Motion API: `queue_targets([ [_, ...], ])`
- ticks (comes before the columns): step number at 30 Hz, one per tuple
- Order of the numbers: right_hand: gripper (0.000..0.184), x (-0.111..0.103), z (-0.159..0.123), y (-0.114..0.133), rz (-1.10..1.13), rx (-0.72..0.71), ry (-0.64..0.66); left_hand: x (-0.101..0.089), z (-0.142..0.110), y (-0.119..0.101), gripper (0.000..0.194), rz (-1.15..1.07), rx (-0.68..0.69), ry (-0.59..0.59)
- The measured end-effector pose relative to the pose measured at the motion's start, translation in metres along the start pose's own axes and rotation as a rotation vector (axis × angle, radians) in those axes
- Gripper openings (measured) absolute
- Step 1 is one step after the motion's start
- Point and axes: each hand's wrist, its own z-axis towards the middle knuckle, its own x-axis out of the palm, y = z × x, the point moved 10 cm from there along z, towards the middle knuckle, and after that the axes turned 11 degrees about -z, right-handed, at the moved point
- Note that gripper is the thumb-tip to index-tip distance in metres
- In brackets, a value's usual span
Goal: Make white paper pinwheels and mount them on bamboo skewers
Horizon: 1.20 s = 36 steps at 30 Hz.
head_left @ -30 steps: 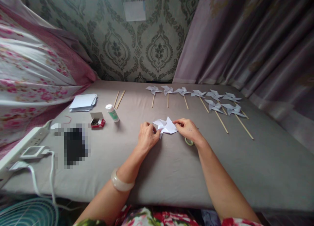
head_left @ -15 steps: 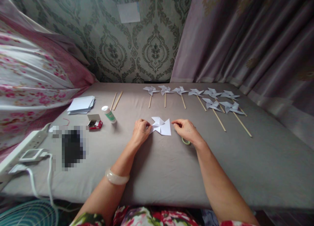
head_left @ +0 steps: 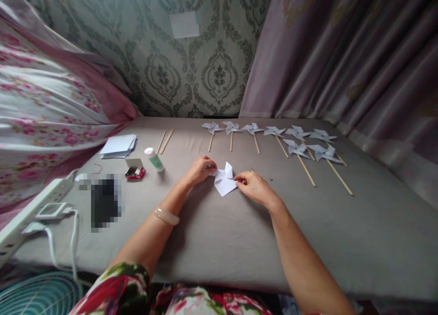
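Note:
A white paper pinwheel [head_left: 225, 182], partly folded, lies at the middle of the table between my hands. My left hand [head_left: 202, 170] is closed on its left blade, fingertips pinching the paper. From the right, my right hand [head_left: 256, 187] pinches the right corner of the pinwheel with thumb and forefinger. Its lower flap spreads flat toward me, while folded points stand up at the back. A small dark bit [head_left: 271, 179], too small to name, rests on the cloth just beyond my right hand.
Several finished pinwheels on sticks [head_left: 273, 131] lie at the back right. Loose sticks [head_left: 167, 141], a glue bottle [head_left: 154, 160], a red box of small metal pieces [head_left: 135, 171] and stacked paper [head_left: 118, 146] are at left. A power strip [head_left: 44, 205] with cables runs along the left edge.
The pinwheel has turned, its flat flap swinging from the right side toward me. My right hand has moved left and taken hold of its corner. The green tape roll is now out of sight.

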Motion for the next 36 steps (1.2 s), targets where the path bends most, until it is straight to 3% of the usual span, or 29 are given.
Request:
queue_targets([
  [11, 0.024, -0.006, -0.007, 0.009, -0.046, -0.004, 0.046, 0.002, 0.013, -0.005, 0.017, 0.031, 0.040, -0.046],
  [19, 0.020, -0.002, -0.008, 0.009, -0.065, -0.004, 0.064, -0.020, -0.019, 0.008, 0.019, -0.018, -0.129, -0.240],
  [27, 0.018, 0.013, -0.013, 0.026, -0.131, -0.059, 0.099, -0.020, -0.047, 0.023, 0.021, -0.118, -0.292, -0.306],
  [36, 0.020, 0.014, -0.013, 0.039, -0.255, -0.183, -0.006, -0.015, -0.047, -0.001, 0.017, -0.131, -0.212, -0.288],
])
